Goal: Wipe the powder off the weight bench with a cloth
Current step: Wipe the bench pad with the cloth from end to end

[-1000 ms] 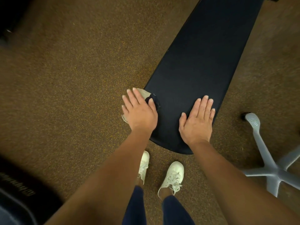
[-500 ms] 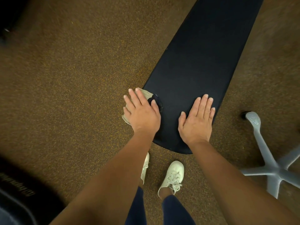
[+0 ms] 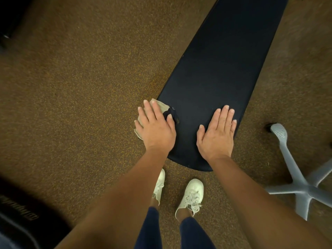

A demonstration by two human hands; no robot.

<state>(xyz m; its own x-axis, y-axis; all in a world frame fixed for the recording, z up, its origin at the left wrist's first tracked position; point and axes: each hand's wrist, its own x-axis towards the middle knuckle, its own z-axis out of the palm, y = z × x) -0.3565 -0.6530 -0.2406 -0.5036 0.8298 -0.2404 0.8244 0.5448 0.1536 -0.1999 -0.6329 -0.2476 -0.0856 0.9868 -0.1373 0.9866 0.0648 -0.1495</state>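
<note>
A long dark navy weight bench pad (image 3: 221,72) runs from the near centre up to the far right. A beige cloth with a dark patch (image 3: 161,106) lies on the pad's near left edge and hangs over it. My left hand (image 3: 155,126) presses flat on the cloth with straight fingers. My right hand (image 3: 217,133) rests flat on the bare pad near its right edge, fingers straight. No powder shows on the visible pad surface.
Brown speckled rubber floor (image 3: 80,87) surrounds the bench. A grey office chair base (image 3: 301,184) with a castor stands at the right. My white shoes (image 3: 190,196) stand just below the pad's near end. Dark equipment (image 3: 21,218) fills the lower left corner.
My left hand with the cloth has shifted slightly along the pad's left edge. My right hand has stayed in place.
</note>
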